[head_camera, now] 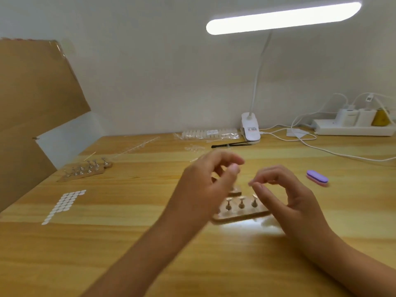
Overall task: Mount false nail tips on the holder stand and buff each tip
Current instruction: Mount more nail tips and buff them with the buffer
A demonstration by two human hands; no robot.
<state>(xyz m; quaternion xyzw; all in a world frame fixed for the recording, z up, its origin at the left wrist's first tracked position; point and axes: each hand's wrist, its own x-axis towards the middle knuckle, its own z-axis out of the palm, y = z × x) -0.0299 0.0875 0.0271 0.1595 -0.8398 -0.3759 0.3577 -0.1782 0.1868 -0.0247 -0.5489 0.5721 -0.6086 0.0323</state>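
Closest in, my right hand (285, 196) pinches what looks like a nail tip (250, 184) just above the holder stand (240, 213) beneath it, poised to seat it on a peg. Beside it my left hand (205, 185) curls, holding something or nothing, I cannot tell; beyond my right hand the buffer block (317, 178) lies ready for buffing.

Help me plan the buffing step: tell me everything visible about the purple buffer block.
The buffer block is a small oblong with rounded ends, purple on top over a pink layer, seemingly foam. It lies flat on the wooden table, to the right of the right hand, and nothing else touches it.
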